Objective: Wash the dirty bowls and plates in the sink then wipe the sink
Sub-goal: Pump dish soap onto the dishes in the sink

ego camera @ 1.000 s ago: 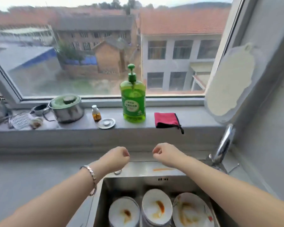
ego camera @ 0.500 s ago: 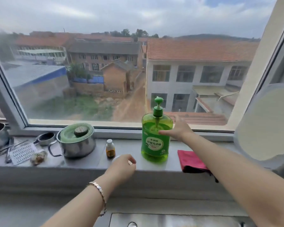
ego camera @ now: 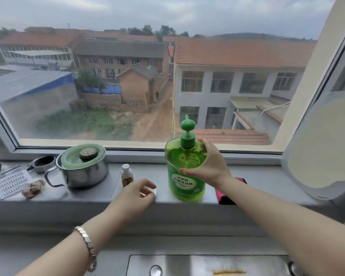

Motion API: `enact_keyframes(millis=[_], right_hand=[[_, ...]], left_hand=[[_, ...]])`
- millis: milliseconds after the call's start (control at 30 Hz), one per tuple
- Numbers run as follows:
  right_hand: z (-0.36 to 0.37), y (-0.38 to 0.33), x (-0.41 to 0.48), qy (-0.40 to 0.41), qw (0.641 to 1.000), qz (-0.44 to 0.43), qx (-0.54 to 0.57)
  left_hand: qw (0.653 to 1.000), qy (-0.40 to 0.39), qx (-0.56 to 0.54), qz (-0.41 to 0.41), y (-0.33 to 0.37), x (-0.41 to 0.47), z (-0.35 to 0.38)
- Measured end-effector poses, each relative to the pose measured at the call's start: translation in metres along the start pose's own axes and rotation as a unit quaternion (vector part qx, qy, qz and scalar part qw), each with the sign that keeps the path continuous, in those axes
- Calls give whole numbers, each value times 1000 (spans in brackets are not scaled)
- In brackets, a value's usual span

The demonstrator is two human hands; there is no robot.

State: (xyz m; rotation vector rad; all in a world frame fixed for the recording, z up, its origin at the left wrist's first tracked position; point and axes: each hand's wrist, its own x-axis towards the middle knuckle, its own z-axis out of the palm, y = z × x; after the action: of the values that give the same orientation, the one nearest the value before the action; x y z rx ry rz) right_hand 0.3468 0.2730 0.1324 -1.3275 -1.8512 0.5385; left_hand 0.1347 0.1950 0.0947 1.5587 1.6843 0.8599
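Observation:
The green dish soap bottle (ego camera: 184, 176) with a pump top stands on the window sill (ego camera: 267, 182). My right hand (ego camera: 209, 166) grips the bottle from its right side, thumb across the front. My left hand (ego camera: 135, 194) lies on the sill left of the bottle, fingers curled over a small round metal lid (ego camera: 152, 191); I cannot tell whether it grips the lid. Only the steel rim of the sink (ego camera: 187, 263) shows at the bottom edge, with an orange smear on it. The bowls and plates are out of view.
A steel pot (ego camera: 84, 172) with a green lid, a small dropper bottle (ego camera: 126, 176), a strainer and a grater stand on the sill to the left. A pink cloth (ego camera: 226, 197) lies behind my right forearm. A pale cutting board (ego camera: 323, 144) leans at the right.
The view tilted up from the sink to the sill. My right hand went from touching the bottle to closing around it. My left hand stayed over the small lid.

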Motion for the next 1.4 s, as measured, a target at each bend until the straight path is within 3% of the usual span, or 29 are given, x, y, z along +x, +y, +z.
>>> enact_keyframes(millis=[133, 267, 433, 600, 900, 1067, 1133, 1233, 1300, 1400], right_hand=[[-33, -17, -76, -33, 998, 16, 44], [-67, -10, -188, -72, 986, 82, 126], [-106, 28, -318, -122, 964, 195, 136], [-148, 83, -397, -172, 937, 286, 108], [-193, 175, -431, -213, 917, 322, 97], [-203, 191, -415, -306, 883, 342, 98], [-206, 188, -403, -292, 902, 310, 65], [-205, 181, -377, -189, 971, 144, 37], [-193, 184, -363, -199, 976, 75, 40], [-166, 198, -357, -199, 979, 38, 22]], left_hand=[[990, -19, -122, 69, 25, -53, 9], [973, -138, -165, 89, 31, -120, 55], [927, -286, -242, 31, 27, -194, 151], [890, -381, -249, -28, 30, -242, 239], [914, -312, -227, -127, 59, -264, 356], [913, -289, -224, -178, 65, -259, 375], [914, -282, -218, -191, 63, -258, 377], [911, -283, -218, -207, 59, -255, 380], [910, -286, -210, -214, 57, -251, 382], [909, -291, -196, -224, 51, -246, 384]])
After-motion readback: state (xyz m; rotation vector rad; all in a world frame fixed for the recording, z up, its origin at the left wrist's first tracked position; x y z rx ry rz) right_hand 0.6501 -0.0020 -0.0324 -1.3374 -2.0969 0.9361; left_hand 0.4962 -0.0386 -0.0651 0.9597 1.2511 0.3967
